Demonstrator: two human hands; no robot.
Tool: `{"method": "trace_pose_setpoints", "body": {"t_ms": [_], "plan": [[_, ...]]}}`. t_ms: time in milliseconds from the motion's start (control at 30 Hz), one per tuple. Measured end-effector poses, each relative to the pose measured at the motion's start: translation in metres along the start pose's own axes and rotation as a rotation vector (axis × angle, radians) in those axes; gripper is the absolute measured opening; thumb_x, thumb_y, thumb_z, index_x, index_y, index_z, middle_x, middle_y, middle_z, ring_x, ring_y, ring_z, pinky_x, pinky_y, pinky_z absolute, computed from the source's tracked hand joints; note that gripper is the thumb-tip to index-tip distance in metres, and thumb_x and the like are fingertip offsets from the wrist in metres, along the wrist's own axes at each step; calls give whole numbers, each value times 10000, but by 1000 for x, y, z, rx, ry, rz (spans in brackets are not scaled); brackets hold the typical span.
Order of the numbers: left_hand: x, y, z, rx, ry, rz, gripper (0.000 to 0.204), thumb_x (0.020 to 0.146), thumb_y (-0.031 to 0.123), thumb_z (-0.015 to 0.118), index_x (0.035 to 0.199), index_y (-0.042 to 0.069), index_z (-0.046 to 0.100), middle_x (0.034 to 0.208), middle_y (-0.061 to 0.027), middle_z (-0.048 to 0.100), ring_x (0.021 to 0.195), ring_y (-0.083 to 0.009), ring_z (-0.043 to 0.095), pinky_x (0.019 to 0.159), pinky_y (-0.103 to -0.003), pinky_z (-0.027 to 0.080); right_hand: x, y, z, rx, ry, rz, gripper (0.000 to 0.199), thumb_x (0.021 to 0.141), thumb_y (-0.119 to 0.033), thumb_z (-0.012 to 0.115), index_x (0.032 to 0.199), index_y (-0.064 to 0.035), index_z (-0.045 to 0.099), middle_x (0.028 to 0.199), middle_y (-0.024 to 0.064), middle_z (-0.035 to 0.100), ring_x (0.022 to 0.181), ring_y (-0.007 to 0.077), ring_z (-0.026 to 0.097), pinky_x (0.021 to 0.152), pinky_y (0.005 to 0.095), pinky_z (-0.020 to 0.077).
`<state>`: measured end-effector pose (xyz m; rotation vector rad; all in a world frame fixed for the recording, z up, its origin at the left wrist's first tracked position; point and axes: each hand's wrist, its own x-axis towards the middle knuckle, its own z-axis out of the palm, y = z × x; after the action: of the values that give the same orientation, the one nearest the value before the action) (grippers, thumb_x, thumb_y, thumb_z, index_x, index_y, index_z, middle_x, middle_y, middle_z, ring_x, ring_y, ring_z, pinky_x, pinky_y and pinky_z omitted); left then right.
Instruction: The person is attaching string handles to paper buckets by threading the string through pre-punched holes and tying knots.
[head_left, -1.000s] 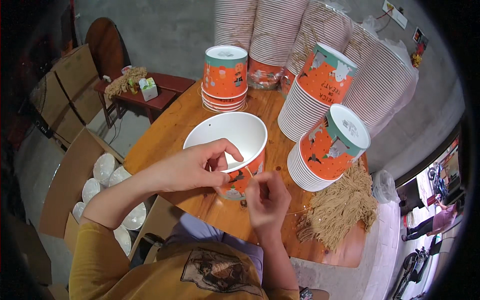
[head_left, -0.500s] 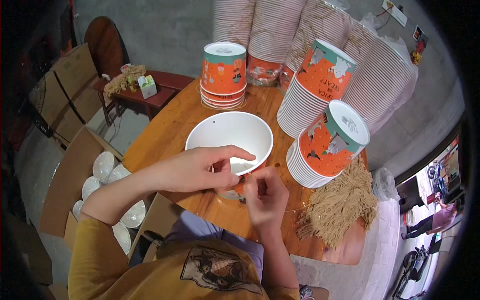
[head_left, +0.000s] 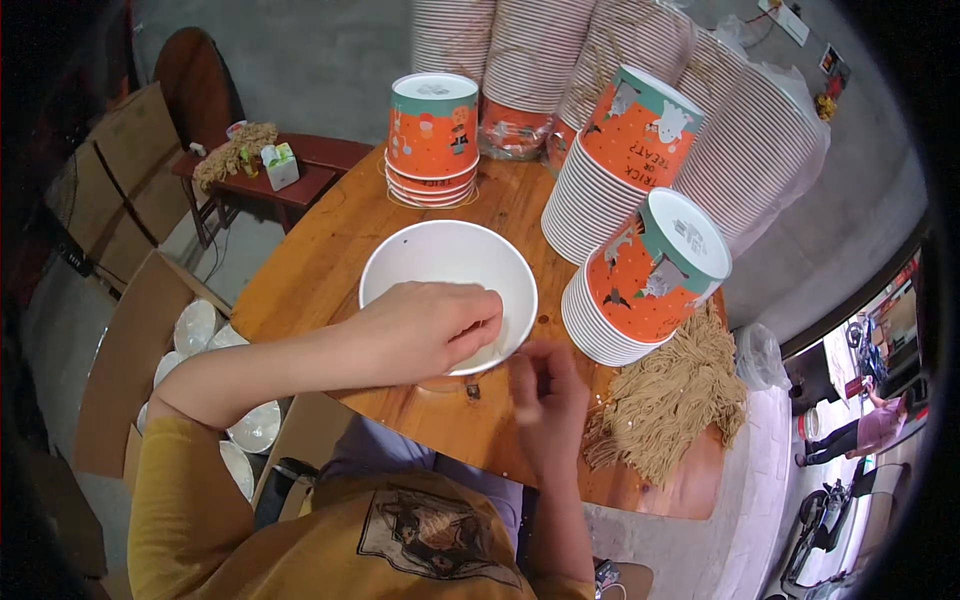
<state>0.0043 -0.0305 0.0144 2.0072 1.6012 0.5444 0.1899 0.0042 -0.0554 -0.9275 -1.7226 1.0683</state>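
Vs. half a sec ago, L hand (head_left: 425,328) has its index finger curled in, not stretched out, & R hand (head_left: 550,395) sits farther R of the bucket (head_left: 445,262), blurred. L fingers are bunched nearly closed inside the bucket; can't tell if they've hold of anything. R fingers are curled nr. its right rim, grip unclear. Bucket's upright nr. the counter's (head_left: 310,265) front edge, L of the string bundle (head_left: 670,400): white inside, w/ a small dark hole in the far wall.
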Motion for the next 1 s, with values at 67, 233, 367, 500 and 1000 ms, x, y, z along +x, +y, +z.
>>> {"method": "trace_pose_setpoints", "body": {"t_ms": [67, 233, 367, 500, 1000], "plan": [[0, -4, 5, 118, 280, 262, 131, 917, 182, 562, 951, 56, 577, 879, -106, 608, 827, -320, 607, 689, -405, 487, 3, 0, -7, 3, 78, -78, 106, 899, -68, 649, 976, -31, 586, 697, 32, 607, 581, 53, 499, 529, 225, 416], [5, -7, 10, 42, 313, 338, 98, 892, 119, 585, 956, 47, 572, 872, -98, 584, 815, -299, 604, 698, -390, 491, 12, -3, -4, -88, 7, -121, 87, 887, -72, 670, 934, -23, 617, 685, 0, 577, 569, 33, 450, 525, 210, 397], [7, 2, 12, -325, 315, 180, 138, 920, 112, 612, 1021, 31, 565, 885, -50, 596, 851, -171, 610, 767, -313, 498, 15, -4, -2, 55, -44, -6, 73, 886, -67, 674, 871, -13, 628, 662, -31, 525, 574, 20, 414, 519, 198, 365], [16, -22, 22, -703, 194, 64, 170, 912, 131, 598, 1046, 29, 573, 864, -37, 580, 811, -138, 594, 753, -271, 491, 15, 1, 6, 161, -29, 22, 72, 897, -70, 664, 887, -9, 627, 652, -54, 508, 576, 8, 400, 510, 192, 339], [26, -9, 12, -1047, -33, -171, 130, 956, 202, 592, 963, 79, 551, 847, -1, 587, 756, -70, 561, 630, -222, 439, 16, -20, -13, 46, -58, 11, 109, 909, -51, 644, 996, -5, 597, 780, -22, 624, 655, 20, 519, 591, 192, 440]]}}
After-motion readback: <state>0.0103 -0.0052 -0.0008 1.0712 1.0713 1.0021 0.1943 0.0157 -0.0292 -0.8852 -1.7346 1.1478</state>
